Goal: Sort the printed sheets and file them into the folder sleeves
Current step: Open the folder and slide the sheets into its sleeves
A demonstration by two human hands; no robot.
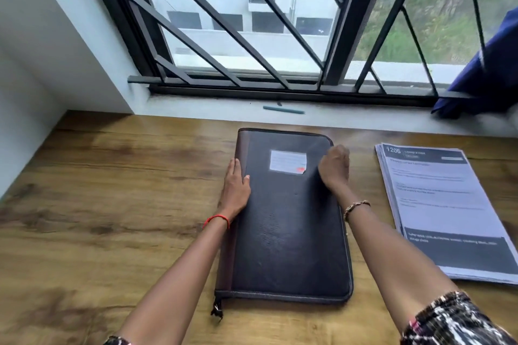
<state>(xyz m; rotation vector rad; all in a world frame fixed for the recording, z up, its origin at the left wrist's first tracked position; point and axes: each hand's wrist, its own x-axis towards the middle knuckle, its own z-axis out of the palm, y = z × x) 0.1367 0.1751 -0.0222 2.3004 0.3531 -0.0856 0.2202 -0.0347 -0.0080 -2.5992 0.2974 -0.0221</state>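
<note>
A dark zipped folder [288, 218] lies closed and flat in the middle of a wooden table [112, 190], its long side running away from the person toward the window [252, 22]. A brown strip runs down its left edge, a small white label [288, 162] sits on the upper part of the cover, and a zip pull [217, 309] hangs off the near left corner.

The left hand [235, 190] rests flat along the folder's left edge — fingers [234, 169] straight and pressed together, thumb lying on the cover. A red thread [216, 220] circles that wrist. The right hand [334, 166] is at the folder's upper right edge, curled with the back of the hand toward the camera; its fingers are bent inward near the zip line, but what they pinch, if anything, cannot be told, since the hand hides them and is blurred. A beaded bracelet [356, 208] sits on the right wrist, and a patterned black-and-white sleeve [454, 319] shows at the lower right.

The stack of printed sheets [445, 213] lies on the table to the right of the folder, apart from it, slightly fanned at its left edge, with dark bands across the top and bottom of the uppermost page.

On the white sill [350, 117] beyond the table lies a teal pen [283, 110] — and at the far right a blue cloth [487, 73] hangs against the window bars.
</note>
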